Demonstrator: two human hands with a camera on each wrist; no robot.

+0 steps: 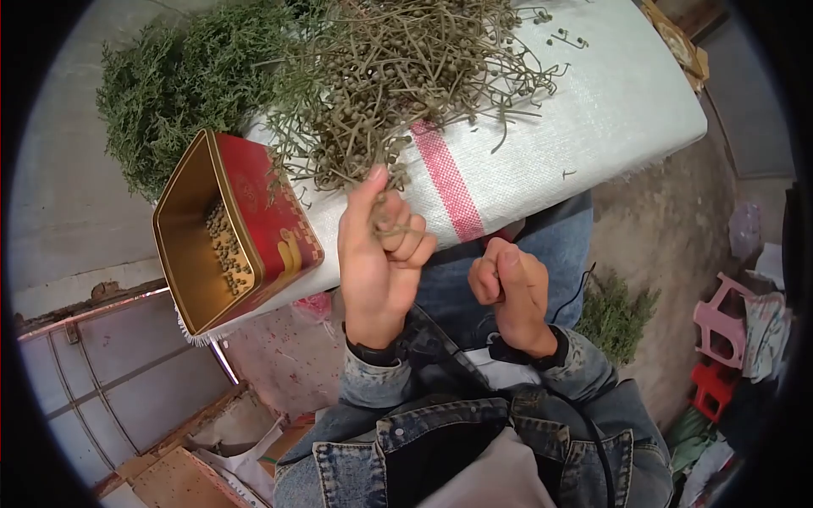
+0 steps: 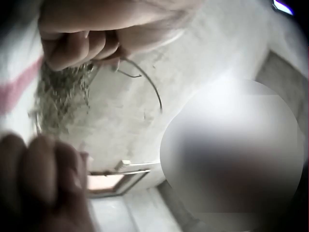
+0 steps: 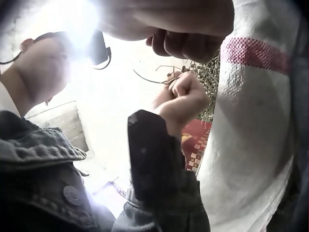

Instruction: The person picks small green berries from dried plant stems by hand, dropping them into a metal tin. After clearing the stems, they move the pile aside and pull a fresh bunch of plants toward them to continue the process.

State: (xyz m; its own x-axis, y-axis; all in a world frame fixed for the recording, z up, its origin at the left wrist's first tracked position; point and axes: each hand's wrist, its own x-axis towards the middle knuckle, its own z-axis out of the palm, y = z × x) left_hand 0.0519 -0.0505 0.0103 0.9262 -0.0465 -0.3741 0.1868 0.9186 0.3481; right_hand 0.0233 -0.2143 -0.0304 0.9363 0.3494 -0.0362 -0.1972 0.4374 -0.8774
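Note:
My left hand [image 1: 381, 254] grips thin dried stems [image 1: 391, 229] in its curled fingers, just in front of the pile of stems with small round heads [image 1: 406, 68]. In the left wrist view a long curved stem [image 2: 150, 83] pokes out from under the fist. My right hand [image 1: 517, 286] is a little to the right, fingers curled and thumb laid against the forefinger; no thing shows in it. To the left, a red and gold tin [image 1: 269, 203] lies tipped with its mouth facing out. Small round seeds [image 1: 224, 245] are gathered inside it.
A stuffed white woven sack [image 1: 610, 93] with a pink stripe bears the pile and tin. Green leafy sprigs [image 1: 195, 93] are heaped at the far left, and more greenery [image 1: 618, 317] lies on the floor. A pink stool [image 1: 720, 322] and a red stool [image 1: 711, 391] stand at right.

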